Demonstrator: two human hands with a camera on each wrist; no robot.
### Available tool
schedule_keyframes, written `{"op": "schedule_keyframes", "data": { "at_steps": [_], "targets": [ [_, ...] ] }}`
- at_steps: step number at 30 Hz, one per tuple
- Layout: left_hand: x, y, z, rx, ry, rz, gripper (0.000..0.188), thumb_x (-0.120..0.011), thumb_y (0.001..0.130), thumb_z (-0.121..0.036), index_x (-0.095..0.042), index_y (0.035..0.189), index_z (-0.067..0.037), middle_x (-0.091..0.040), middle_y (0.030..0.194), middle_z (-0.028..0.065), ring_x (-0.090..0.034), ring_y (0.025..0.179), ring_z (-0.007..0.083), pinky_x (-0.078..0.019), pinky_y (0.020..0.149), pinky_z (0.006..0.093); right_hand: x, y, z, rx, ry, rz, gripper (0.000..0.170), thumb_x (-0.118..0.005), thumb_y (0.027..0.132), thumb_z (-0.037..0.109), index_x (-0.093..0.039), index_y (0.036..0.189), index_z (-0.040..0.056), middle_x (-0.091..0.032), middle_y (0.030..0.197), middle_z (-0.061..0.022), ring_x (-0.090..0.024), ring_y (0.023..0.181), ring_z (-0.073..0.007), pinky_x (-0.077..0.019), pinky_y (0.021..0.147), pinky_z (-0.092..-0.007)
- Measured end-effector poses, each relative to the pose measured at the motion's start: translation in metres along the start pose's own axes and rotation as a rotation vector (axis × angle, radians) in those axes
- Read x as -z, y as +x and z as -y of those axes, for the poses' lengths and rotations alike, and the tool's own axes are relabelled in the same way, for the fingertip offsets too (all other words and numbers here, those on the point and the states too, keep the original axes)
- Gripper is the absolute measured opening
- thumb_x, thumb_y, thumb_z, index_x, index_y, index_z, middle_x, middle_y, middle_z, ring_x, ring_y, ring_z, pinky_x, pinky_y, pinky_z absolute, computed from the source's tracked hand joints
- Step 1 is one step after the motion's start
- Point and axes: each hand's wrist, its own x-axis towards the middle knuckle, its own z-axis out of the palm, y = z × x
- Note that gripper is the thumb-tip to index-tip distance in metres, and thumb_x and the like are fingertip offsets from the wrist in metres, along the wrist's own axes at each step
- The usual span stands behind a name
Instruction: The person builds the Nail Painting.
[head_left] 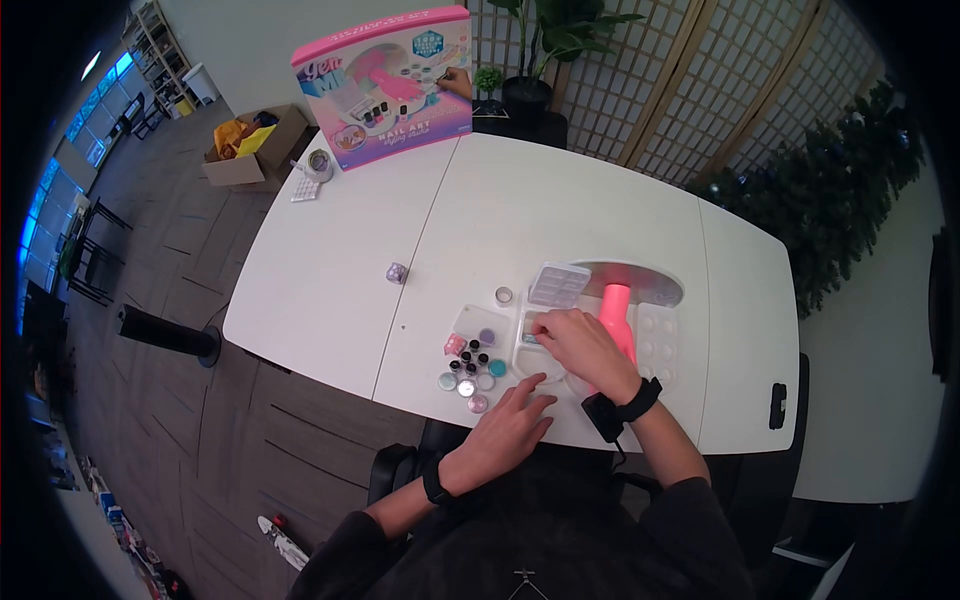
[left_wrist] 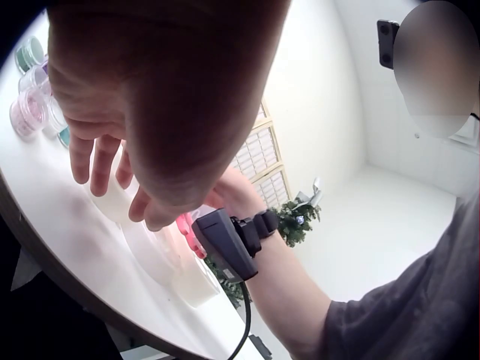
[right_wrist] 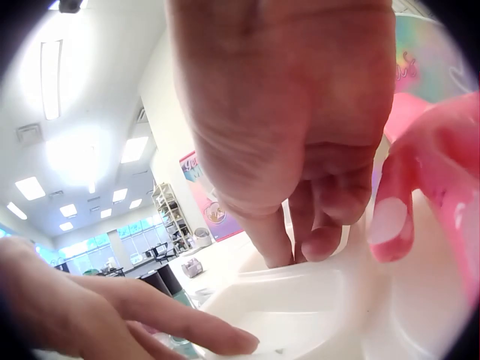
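My right hand (head_left: 585, 347) reaches into an upper compartment of the white tray (right_wrist: 300, 300), beside the pink model hand (head_left: 617, 315). Its fingers point down and bend inward in the right wrist view; whether they pinch something there cannot be seen. Relaxed, slightly spread fingers belong to my left hand (head_left: 503, 430), near the tray's front edge, with nothing seen in its grip. Small black-capped bottles (head_left: 469, 358) and round jars (left_wrist: 30, 112) cluster left of the tray. A lidded compartment box (head_left: 559, 285) stands tilted at the tray's back.
A nail art box (head_left: 385, 90) stands at the table's back left, near a small jar (head_left: 319, 165). A lilac item (head_left: 397, 273) and a round ring-like container (head_left: 503, 296) lie on the white table (head_left: 560, 190). A black object (head_left: 778, 406) is at the right edge.
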Motion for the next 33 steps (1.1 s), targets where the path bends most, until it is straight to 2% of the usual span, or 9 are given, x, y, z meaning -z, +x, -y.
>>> {"op": "schedule_keyframes", "data": {
  "at_steps": [4, 11, 13, 14, 16, 18, 22, 26, 33],
  "targets": [
    [-0.001, -0.001, 0.000, 0.008, 0.011, -0.015, 0.035, -0.073, 0.101, -0.011, -0.065, 0.135, -0.004, -0.050, 0.156, 0.0224, -0.063, 0.130, 0.0428, -0.0569, 0.104, 0.0501, 0.002, 0.002, 0.000, -0.011, -0.056, 0.037, 0.018, -0.068, 0.097, 0.013, -0.079, 0.105, 0.0018, -0.079, 0.099, -0.0188, -0.076, 0.092, -0.0399, -0.0600, 0.080, -0.0480],
    [0.042, -0.006, -0.025, 0.048, -0.097, -0.087, 0.028, -0.070, 0.100, -0.002, -0.070, 0.128, -0.003, -0.056, 0.150, 0.0200, -0.072, 0.110, 0.0376, -0.0602, 0.091, 0.0461, -0.001, -0.004, 0.000, 0.077, -0.049, -0.037, 0.020, -0.064, 0.103, 0.018, -0.075, 0.100, 0.0017, -0.072, 0.097, -0.0190, -0.073, 0.087, -0.0433, -0.0585, 0.075, -0.0539],
    [0.062, -0.011, -0.021, 0.147, -0.153, -0.221, 0.025, -0.066, 0.100, 0.004, -0.073, 0.123, -0.003, -0.063, 0.141, 0.0162, -0.074, 0.101, 0.0322, -0.0599, 0.084, 0.0401, -0.001, -0.003, 0.003, 0.053, -0.048, -0.046, 0.021, -0.064, 0.104, 0.020, -0.075, 0.101, 0.0022, -0.071, 0.098, -0.0186, -0.072, 0.087, -0.0433, -0.0584, 0.075, -0.0540],
    [0.067, -0.011, -0.010, 0.165, -0.209, -0.340, 0.027, -0.060, 0.100, 0.010, -0.076, 0.119, -0.002, -0.067, 0.132, 0.0110, -0.070, 0.089, 0.0199, -0.0572, 0.080, 0.0315, -0.001, -0.003, 0.003, 0.040, -0.056, -0.034, 0.021, -0.063, 0.105, 0.020, -0.075, 0.102, 0.0029, -0.071, 0.098, -0.0181, -0.073, 0.087, -0.0431, -0.0585, 0.075, -0.0539],
    [0.087, -0.007, 0.013, 0.112, -0.123, -0.493, 0.028, -0.057, 0.102, 0.010, -0.074, 0.121, -0.002, -0.069, 0.128, 0.0108, -0.071, 0.089, 0.0191, -0.0573, 0.079, 0.0318, -0.001, -0.002, 0.003, 0.027, -0.060, -0.021, 0.020, -0.063, 0.106, 0.020, -0.075, 0.104, 0.0036, -0.072, 0.098, -0.0176, -0.073, 0.087, -0.0429, -0.0585, 0.076, -0.0539],
    [0.102, -0.005, 0.035, 0.248, -0.077, -0.525, 0.029, -0.057, 0.102, 0.009, -0.073, 0.123, -0.002, -0.070, 0.124, 0.0116, -0.071, 0.090, 0.0195, -0.0577, 0.079, 0.0319, 0.000, -0.001, 0.003, 0.024, -0.042, -0.028, 0.021, -0.062, 0.106, 0.020, -0.075, 0.107, 0.0039, -0.073, 0.099, -0.0162, -0.073, 0.089, -0.0416, -0.0588, 0.077, -0.0530],
    [0.107, -0.006, 0.078, 0.308, 0.014, -0.349, 0.028, -0.065, 0.101, 0.004, -0.071, 0.127, -0.004, -0.070, 0.123, 0.0110, -0.072, 0.093, 0.0210, -0.0589, 0.081, 0.0345, 0.005, -0.002, 0.008, 0.015, -0.015, -0.077, 0.021, -0.062, 0.106, 0.021, -0.075, 0.109, 0.0033, -0.074, 0.102, -0.0146, -0.074, 0.092, -0.0396, -0.0593, 0.078, -0.0516],
    [0.098, -0.004, 0.085, 0.250, 0.087, -0.270, 0.030, -0.072, 0.097, -0.002, -0.072, 0.127, -0.008, -0.069, 0.118, 0.0117, -0.072, 0.094, 0.0274, -0.0590, 0.083, 0.0409, 0.016, -0.007, 0.015, -0.023, -0.006, -0.102, 0.021, -0.062, 0.106, 0.020, -0.074, 0.108, 0.0029, -0.076, 0.106, -0.0133, -0.074, 0.092, -0.0371, -0.0591, 0.079, -0.0482],
    [0.093, 0.000, 0.096, 0.226, 0.213, -0.342, 0.018, -0.074, 0.096, -0.005, -0.075, 0.114, -0.009, -0.072, 0.106, 0.0100, -0.074, 0.090, 0.0300, -0.0599, 0.081, 0.0427, 0.037, -0.020, 0.034, -0.087, 0.010, -0.110, 0.019, -0.062, 0.106, 0.018, -0.073, 0.110, 0.0027, -0.076, 0.102, -0.0127, -0.074, 0.089, -0.0343, -0.0579, 0.077, -0.0444]
  ]
}}
